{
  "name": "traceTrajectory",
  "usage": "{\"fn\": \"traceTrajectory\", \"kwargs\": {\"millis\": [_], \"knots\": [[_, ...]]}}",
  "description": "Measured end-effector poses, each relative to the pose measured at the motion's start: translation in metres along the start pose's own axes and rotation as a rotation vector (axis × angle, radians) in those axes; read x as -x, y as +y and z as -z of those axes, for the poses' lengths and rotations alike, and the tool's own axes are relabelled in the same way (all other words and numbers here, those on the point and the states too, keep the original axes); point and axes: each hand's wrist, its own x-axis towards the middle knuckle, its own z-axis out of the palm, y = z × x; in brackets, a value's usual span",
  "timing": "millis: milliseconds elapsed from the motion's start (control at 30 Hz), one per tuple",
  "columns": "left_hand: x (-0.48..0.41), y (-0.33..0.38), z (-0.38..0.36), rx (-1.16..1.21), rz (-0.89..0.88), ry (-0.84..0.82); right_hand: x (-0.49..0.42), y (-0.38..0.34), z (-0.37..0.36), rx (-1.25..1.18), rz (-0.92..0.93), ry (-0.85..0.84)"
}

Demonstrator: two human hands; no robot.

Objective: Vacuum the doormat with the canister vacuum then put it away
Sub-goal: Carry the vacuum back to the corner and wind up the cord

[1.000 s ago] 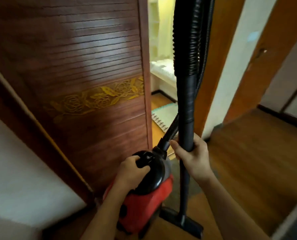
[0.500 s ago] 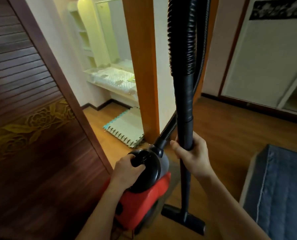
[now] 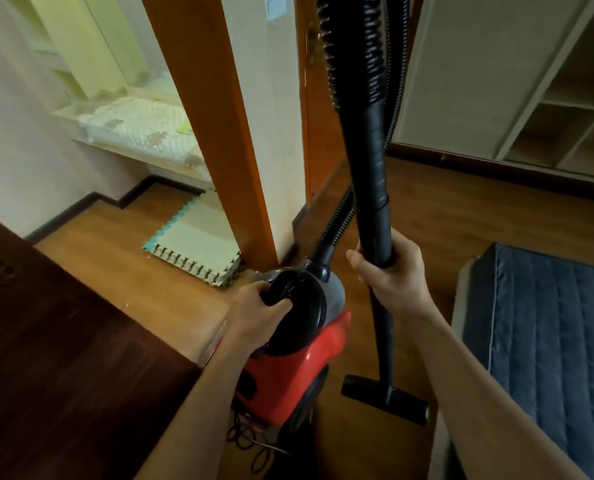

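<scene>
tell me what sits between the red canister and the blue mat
The black wand with its floor nozzle, gripped by the right hand, head view.

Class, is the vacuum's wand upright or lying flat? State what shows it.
Upright. The wand stands nearly vertical, gripped by the right hand, with its floor nozzle at the bottom end.

Wooden floor [image 3: 461, 220] throughout. Orange door frame [image 3: 212, 116] centre; stacked foam mats [image 3: 191, 247] beside its base. Dark wood door [image 3: 63, 358] lower left. Blue quilted mattress [image 3: 548, 323] right. White cubby shelving [image 3: 565, 98] far right. Pale wall [image 3: 11, 133] left.
</scene>
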Motion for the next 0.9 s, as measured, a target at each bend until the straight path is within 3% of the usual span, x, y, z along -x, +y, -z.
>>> {"fn": "traceTrajectory", "kwargs": {"millis": [133,467,900], "knots": [[-0.080,0.015,-0.007,0.065,-0.006,-0.083,-0.058,0.037,0.002,0.069,-0.018,0.080],[-0.243,0.074,-0.016,0.028,-0.212,-0.231,-0.176,0.083,0.025,0.185,-0.158,0.294],[-0.409,0.183,-0.095,-0.108,-0.385,-0.392,-0.299,0.149,0.134,0.243,-0.175,0.522]]}}
